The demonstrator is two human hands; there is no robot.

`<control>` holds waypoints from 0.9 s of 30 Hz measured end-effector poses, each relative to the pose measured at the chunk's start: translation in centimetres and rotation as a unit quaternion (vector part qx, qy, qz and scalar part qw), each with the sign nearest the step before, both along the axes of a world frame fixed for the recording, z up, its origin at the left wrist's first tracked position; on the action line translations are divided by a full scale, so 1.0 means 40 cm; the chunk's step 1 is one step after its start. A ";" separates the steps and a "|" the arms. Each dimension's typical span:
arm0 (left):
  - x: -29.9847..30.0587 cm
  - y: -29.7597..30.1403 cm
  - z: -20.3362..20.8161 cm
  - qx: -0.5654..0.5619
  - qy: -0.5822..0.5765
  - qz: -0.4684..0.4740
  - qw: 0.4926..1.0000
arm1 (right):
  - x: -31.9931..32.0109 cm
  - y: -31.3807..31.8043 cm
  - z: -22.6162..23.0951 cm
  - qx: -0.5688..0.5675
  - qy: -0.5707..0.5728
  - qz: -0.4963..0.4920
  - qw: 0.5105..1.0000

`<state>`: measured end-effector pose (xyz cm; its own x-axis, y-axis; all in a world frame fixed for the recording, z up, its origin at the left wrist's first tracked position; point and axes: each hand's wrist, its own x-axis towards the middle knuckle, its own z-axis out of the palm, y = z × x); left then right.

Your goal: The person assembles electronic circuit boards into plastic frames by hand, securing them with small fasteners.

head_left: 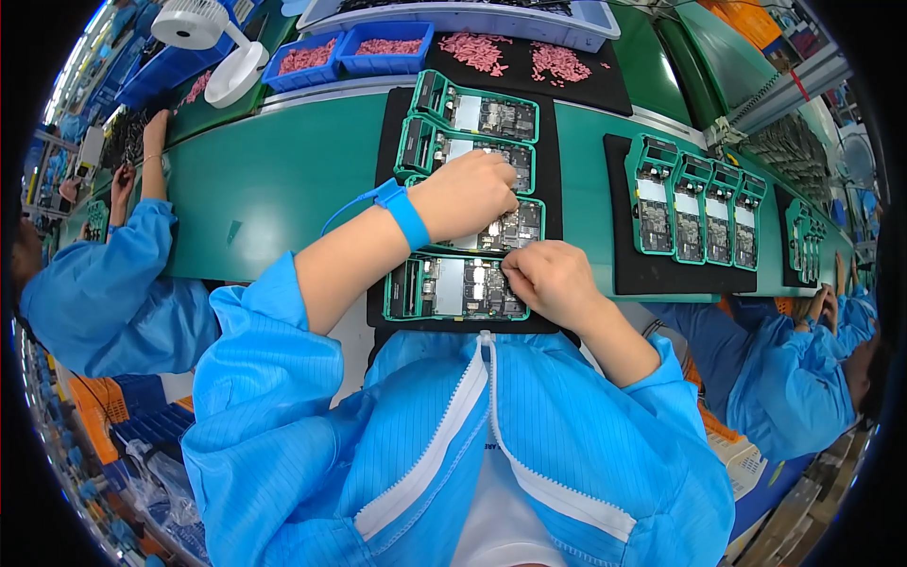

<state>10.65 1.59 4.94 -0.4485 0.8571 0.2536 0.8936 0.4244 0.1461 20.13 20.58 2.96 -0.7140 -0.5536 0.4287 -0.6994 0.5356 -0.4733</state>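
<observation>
Bends the left hand [470, 194] down over the second and third of four circuit boards [449, 286], counting from the far end, with fingers narrow and curled under near the right-hand part of both. Cannot tell whether gripping any small part there, nor whether touching either board. Sets the right hand [559, 279] at the right end of the nearest board, with thumb and forefinger drawn close together at its edge. Cannot tell whether pinching anything between these fingertips.

Has all four boards face up in green frames, in a column on a black mat [552, 151] straight in front, on the green table [274, 189]. Shows a pale grey plate on the nearest, just beside dark, crowded parts.

Wears a blue strap [404, 215] round the left wrist, with a thin blue cord [345, 210] running off to the left.

Has four more framed boards [691, 213] side by side on a second black mat [680, 276] to the right, well apart from both hands. Shows two blue bins [385, 63] of pink pieces beyond the column, with two loose pink heaps [472, 52] nearby, a white fan [189, 24] farther left, and blue-sleeved co-workers [113, 293] on both sides.
</observation>
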 end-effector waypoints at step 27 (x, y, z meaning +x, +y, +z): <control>-0.240 -0.053 0.097 0.074 -0.083 0.154 0.982 | -0.086 0.029 0.134 -0.030 -0.080 0.028 0.996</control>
